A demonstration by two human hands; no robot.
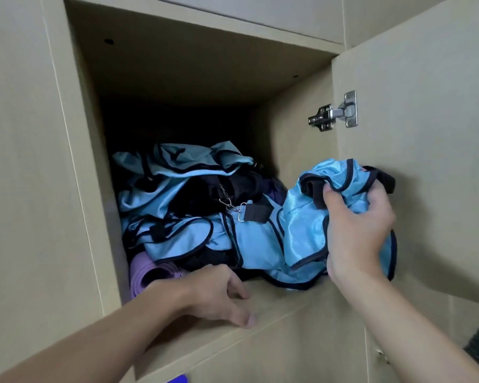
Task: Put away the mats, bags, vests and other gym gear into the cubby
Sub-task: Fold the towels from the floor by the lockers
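As the cubby point(288, 308) is viewed from the front, its door point(426, 134) is seen swung open to the right, and the inside is found dark toward the back.

Far left, low: a rolled purple mat point(147, 275) is noted on the cubby floor against the left wall, its open end facing out.

Above and to the right of the mat: a pile point(183, 239) of light blue fabric pieces with dark trim is stacked on top of it, filling the lower half of the cubby. Whether each piece is a vest or a bag cannot be told. A metal clip point(242, 210) joined to a short black strap point(256, 211) is seen on the front of the pile.

Lower centre: the left hand point(219, 294) is rested on the front edge of the cubby floor, just in front of the mat and the pile. Its fingers are loosely bent with the tips down on the wood; nothing is held.

Right of centre: a shiny blue vest point(304, 225) with dark edging is gripped by the right hand point(357, 230), thumb on the near side and fingers curled into the bunched cloth. The vest is held at the right side of the opening, its lower edge draped onto the cubby floor beside the pile.

Far right: a metal hinge point(335, 113) is fixed between the cubby's right wall and the door.

Bottom edge: part of a blue label point(179, 379) is recorded on the panel below.
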